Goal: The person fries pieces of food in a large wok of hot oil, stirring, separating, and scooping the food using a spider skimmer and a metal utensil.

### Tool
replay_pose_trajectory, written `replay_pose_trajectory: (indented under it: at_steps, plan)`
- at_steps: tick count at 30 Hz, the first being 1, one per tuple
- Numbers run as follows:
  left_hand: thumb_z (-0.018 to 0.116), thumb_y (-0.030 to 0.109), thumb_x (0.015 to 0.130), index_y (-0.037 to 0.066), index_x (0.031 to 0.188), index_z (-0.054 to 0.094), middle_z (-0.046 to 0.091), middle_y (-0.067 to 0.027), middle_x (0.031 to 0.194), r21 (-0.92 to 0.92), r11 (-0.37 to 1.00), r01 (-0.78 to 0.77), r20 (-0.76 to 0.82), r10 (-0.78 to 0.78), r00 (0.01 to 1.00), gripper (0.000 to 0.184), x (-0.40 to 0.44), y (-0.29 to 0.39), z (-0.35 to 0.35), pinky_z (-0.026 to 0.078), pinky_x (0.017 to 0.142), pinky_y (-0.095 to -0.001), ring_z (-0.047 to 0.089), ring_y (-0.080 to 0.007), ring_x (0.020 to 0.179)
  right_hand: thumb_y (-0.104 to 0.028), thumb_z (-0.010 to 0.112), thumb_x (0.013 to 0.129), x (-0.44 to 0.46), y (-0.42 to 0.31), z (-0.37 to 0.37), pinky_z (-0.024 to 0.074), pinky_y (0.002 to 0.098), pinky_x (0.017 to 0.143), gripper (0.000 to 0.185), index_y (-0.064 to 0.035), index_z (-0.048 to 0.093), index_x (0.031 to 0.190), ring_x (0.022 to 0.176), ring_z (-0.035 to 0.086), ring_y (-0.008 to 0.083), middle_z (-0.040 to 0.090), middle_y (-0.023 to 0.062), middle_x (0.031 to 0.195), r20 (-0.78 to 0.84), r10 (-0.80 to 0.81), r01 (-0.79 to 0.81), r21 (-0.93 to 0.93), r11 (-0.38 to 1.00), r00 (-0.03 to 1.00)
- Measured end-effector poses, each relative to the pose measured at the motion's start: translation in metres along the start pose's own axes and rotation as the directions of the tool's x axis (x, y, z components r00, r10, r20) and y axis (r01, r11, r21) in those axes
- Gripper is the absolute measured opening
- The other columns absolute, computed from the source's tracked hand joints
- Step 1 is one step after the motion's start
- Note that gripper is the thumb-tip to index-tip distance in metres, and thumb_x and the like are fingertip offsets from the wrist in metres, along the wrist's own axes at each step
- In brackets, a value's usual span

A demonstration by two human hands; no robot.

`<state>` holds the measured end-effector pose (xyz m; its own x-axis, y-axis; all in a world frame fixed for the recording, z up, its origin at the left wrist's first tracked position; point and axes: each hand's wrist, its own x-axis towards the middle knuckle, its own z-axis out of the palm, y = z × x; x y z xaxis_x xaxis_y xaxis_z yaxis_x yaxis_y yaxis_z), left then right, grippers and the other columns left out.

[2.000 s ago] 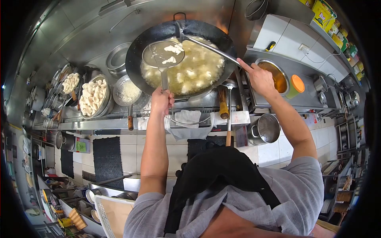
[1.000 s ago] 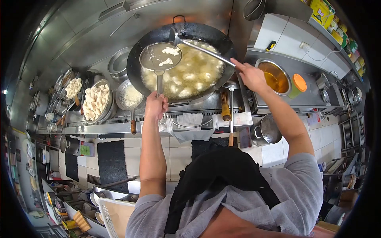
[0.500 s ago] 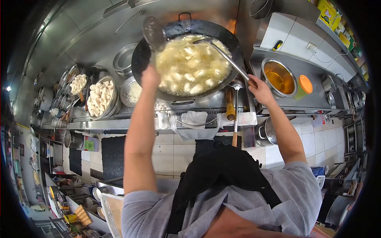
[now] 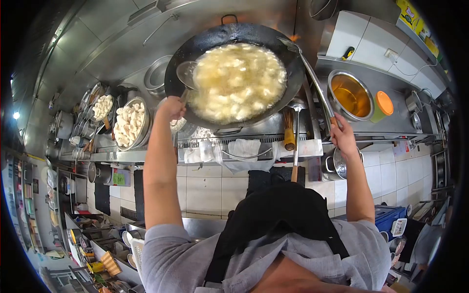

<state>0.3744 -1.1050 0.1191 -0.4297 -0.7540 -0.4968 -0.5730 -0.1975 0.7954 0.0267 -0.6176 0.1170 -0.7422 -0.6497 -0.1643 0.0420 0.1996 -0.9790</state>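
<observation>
A large black wok [image 4: 177, 53] holds bubbling, foamy oil with many pale pieces [image 4: 239, 83] frying in it. My left hand [image 4: 171, 108] is closed round the handle of a skimmer [image 4: 187, 74], whose round head rests at the left side of the oil. To the right of the wok, my right hand [image 4: 343, 135] grips the wooden handle of a long wok spatula [image 4: 315, 77]. The spatula's blade is up at the wok's right rim, out of the oil.
Left of the wok stand a bowl of pale raw pieces [image 4: 130, 124] and a smaller basket of them [image 4: 102, 107]. A steel pot of amber liquid [image 4: 351, 96] and an orange-lidded container [image 4: 384, 103] are on the right. A brush [image 4: 289, 133] and a ladle [image 4: 296, 141] lie before the wok.
My left hand has moved down and left, lowering the skimmer from above the wok's rim to the oil's left side. My right hand has drawn the spatula out of the oil to the right.
</observation>
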Motion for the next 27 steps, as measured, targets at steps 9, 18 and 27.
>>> replay_pose_trajectory:
  at_steps: [9,18,27]
  plan:
    - [0.051,0.005,0.095,0.003,0.083,0.05,0.05,-0.0032,0.063,-0.293,0.956,0.003,0.137,0.039,0.99,0.012,0.085,0.032,0.104,0.039,0.045,-0.0285,0.047,-0.0129,0.05,-0.005,0.059,0.09,0.005,-0.01,0.019,0.028,0.0218,0.04,0.053,-0.0049,0.043,0.141,0.046,0.037,0.0045,0.049,-0.001,0.067,0.057,-0.009,0.006,0.061,0.998,0.998]
    - [0.046,0.007,0.097,0.006,0.097,0.045,0.05,-0.0027,0.07,-0.474,0.871,-0.128,0.153,0.225,0.962,0.001,0.04,0.04,0.145,0.035,0.046,-0.0255,0.042,-0.0094,0.052,-0.015,0.062,0.089,0.138,0.009,0.087,0.0517,0.0392,0.075,0.052,-0.0045,0.046,0.137,0.087,0.066,0.0343,0.066,0.0206,0.105,0.144,-0.557,0.553,-0.466,0.691,0.818]
    - [0.047,0.004,0.096,0.002,0.102,0.047,0.051,-0.0042,0.067,-0.432,0.872,-0.232,-0.068,0.225,0.972,0.006,-0.025,0.029,0.142,0.036,0.04,-0.0269,0.047,-0.0117,0.049,-0.017,0.062,0.088,0.08,-0.039,0.096,0.0471,0.0432,0.092,0.054,-0.0052,0.046,0.138,0.108,0.057,0.0434,0.061,0.0263,0.116,0.251,-0.338,0.42,-0.485,0.767,0.907]
